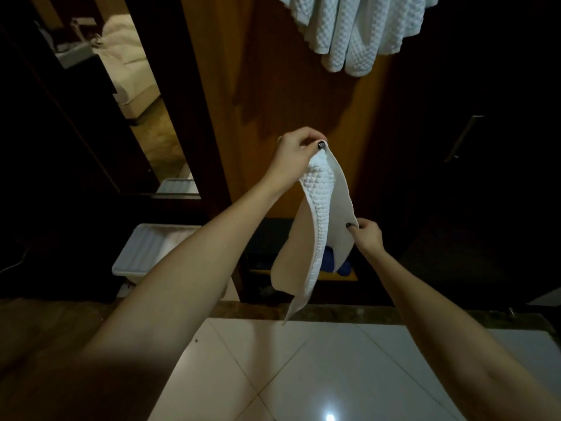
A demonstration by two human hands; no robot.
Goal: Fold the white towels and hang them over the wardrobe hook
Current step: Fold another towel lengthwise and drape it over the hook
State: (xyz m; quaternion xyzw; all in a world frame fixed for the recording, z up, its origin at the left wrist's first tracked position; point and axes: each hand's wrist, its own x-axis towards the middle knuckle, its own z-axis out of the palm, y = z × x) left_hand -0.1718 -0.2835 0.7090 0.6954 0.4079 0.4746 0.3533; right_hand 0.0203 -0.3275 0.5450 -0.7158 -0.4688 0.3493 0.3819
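Far left, a mirror [127,95] with a bed in it. Below that, a white bin [142,253] on the floor. In the middle, left grip [293,156] held high, pinching the top corner of a white towel [318,208] between thumb and finger. Towel hanging loose in the air, in front of a brown wardrobe [273,86]. Lower and just to the right, right grip [368,235] pinching the towel's side edge. Up top, hung towels [349,31], white too. Far right, a dark door with a metal handle [464,138]. Shiny tiles [303,375] down below.
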